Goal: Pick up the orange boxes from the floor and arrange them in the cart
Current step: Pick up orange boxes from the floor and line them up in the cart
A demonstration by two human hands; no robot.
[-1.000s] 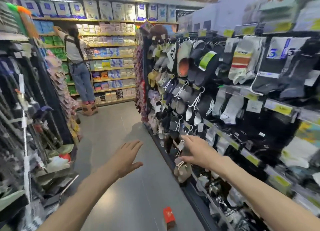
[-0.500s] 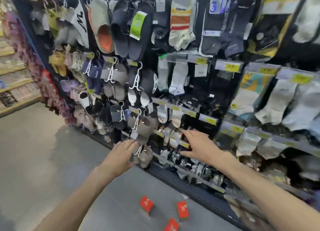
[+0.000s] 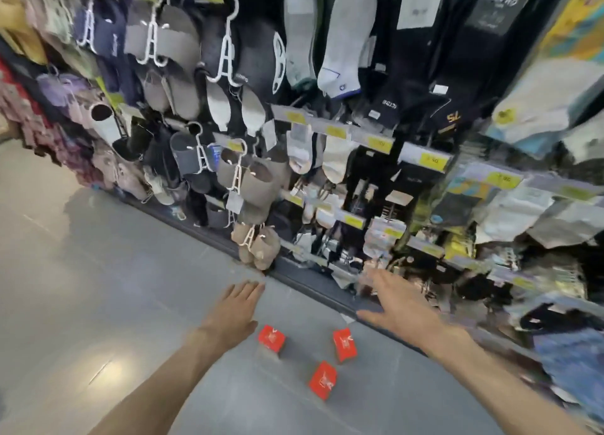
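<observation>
Three small orange boxes lie on the grey floor near the foot of a display rack: a left box (image 3: 271,338), a right box (image 3: 344,344) and a nearer box (image 3: 323,379). My left hand (image 3: 236,310) hovers flat and empty just left of the left box, fingers spread. My right hand (image 3: 400,304) is stretched out palm down above and to the right of the right box, also empty. No cart is in view.
A tall rack (image 3: 294,140) of hanging slippers and socks with yellow price tags fills the back and right; its dark base rail (image 3: 310,284) runs diagonally just behind the boxes. Grey floor (image 3: 81,287) spreads to the left.
The view has swung right and tilted down toward the floor. The aisle and the person at the far shelves are gone from view, three boxes now show, and both hands have dropped lower toward them.
</observation>
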